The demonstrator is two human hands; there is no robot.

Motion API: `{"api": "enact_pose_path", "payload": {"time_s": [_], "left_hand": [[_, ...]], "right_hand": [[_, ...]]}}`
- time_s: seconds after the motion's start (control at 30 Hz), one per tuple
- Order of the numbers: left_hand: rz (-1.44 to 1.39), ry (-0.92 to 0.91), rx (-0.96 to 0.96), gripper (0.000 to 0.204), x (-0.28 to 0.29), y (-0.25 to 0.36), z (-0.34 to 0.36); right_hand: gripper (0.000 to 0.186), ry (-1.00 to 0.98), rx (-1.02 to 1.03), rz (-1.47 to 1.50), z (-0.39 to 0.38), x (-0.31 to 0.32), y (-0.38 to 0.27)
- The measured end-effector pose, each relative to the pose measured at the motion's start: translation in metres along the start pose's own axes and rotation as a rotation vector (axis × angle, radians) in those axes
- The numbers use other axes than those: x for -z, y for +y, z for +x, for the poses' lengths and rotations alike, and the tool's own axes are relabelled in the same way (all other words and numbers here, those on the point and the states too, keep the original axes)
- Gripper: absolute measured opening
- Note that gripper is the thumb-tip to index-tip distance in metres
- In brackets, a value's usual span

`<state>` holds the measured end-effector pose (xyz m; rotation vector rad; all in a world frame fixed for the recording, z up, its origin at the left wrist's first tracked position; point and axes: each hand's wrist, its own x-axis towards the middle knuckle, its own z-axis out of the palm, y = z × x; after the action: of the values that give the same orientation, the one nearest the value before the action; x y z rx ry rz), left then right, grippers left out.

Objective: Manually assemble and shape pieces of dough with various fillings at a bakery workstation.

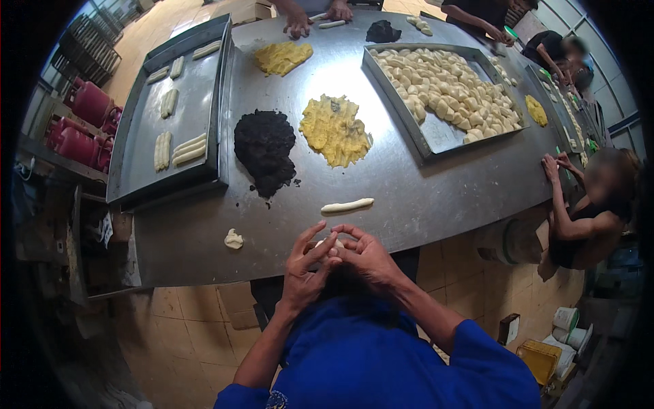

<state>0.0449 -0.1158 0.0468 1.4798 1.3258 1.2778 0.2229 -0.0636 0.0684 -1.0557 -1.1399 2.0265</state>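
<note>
So from my end, biggest thing first: a metal counter (422, 204), with a tray (136, 140) of dough strips far left. Then mounds of black filling (264, 150) and yellow filling (334, 133). My left hand (306, 262) and right hand (364, 259) meet at the near edge, fingertips pinching a mostly hidden bit of dough (330, 243) between them. Just beyond lies a dough roll (347, 205), long axis roughly left-right, right end slightly farther off. Left fingertips sit nearest its left end; my right hand's below its middle.
</note>
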Motion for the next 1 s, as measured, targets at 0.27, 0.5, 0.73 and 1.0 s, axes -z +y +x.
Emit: {"api": "enact_pose_path", "payload": {"time_s": [0.27, 0.5, 0.73, 1.0], "left_hand": [[0.067, 0.141, 0.01, 0.056, -0.005, -0.021, 0.015], [0.326, 0.213, -0.041, 0.038, 0.002, -0.047, -0.006], [0.343, 0.224, -0.06, 0.032, 0.001, -0.048, 0.001], [0.363, 0.243, -0.066, 0.026, -0.001, -0.053, 0.0]], "right_hand": [[0.046, 0.263, 0.192, -0.236, 0.069, 0.049, -0.012], [0.068, 0.62, 0.474, -0.83, 0.151, 0.108, -0.035], [0.059, 0.637, 0.572, -0.95, 0.179, 0.13, -0.033], [0.047, 0.453, 0.562, -1.05, 0.169, 0.144, -0.034]]}}
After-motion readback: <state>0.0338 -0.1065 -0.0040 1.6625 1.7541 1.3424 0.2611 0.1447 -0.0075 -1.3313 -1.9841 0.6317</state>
